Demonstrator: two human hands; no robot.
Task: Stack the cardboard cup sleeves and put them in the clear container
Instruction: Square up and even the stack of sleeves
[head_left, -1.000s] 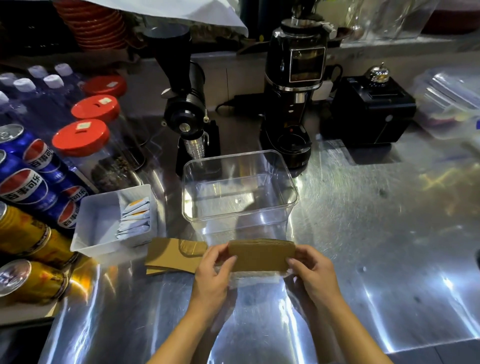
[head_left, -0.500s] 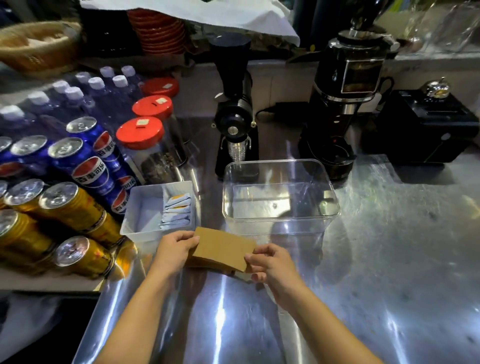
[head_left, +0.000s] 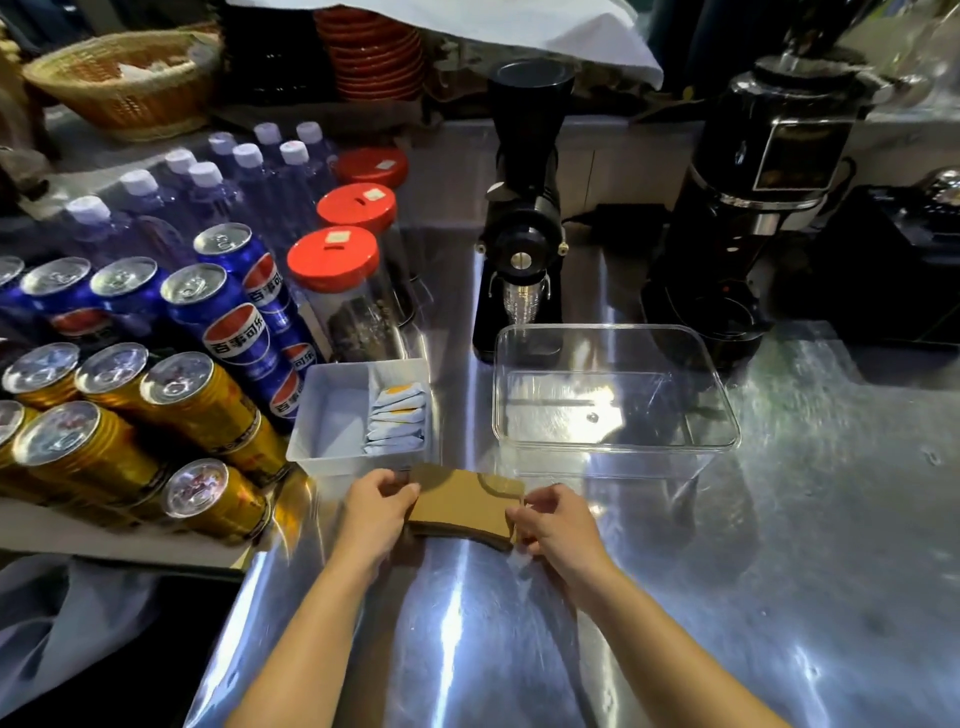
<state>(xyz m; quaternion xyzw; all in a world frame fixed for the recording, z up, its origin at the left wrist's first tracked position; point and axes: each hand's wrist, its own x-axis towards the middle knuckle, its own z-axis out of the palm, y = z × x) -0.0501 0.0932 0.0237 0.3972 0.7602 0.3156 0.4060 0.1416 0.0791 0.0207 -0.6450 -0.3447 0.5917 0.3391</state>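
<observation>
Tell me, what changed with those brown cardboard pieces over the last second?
A second ago both hands held one bunch upright in front of the clear plastic container, with loose sleeves lying to its left. Now the left hand and right hand grip one flat stack of brown cardboard cup sleeves on the steel counter, further left. The container stays empty; the white tray of sachets stays put.

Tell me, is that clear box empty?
Empty: through the clear container only its bare bottom shows. The sleeves sit outside, between both hands.
</observation>
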